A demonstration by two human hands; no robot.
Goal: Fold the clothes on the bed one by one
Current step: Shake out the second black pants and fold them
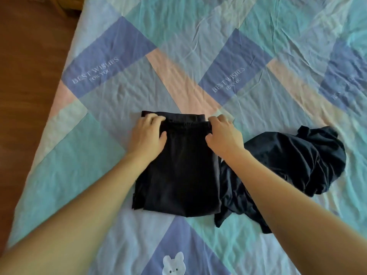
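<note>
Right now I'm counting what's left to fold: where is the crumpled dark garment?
In the head view, the crumpled dark garment lies on the bedsheet, right of the folded black garment, its edge under the right forearm.

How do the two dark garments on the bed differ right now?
The folded garment lies flat in a neat rectangle; the crumpled garment lies bunched in loose wrinkles. The left hand and right hand grip the folded garment's far edge; no hand holds the crumpled garment, though the right forearm crosses over it. The folded garment sits centre, the crumpled garment to its right. Both are dark and rest on the patchwork bedspread.
</note>
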